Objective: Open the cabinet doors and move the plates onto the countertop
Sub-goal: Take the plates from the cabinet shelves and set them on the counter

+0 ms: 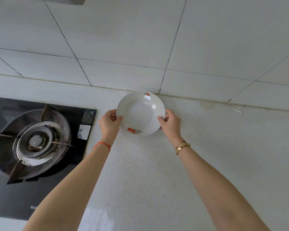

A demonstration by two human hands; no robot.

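Near the tiled wall, over the speckled countertop (198, 147), a white plate (141, 113) sits level between both hands: left hand (109, 123) and right hand (170, 124) pinch opposite rims, equally near, with bare counter directly beneath for setting down.

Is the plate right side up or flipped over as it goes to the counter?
Right side up: the plate shows its hollow centre and fruit-print rim. The left hand and right hand grip opposite edges.
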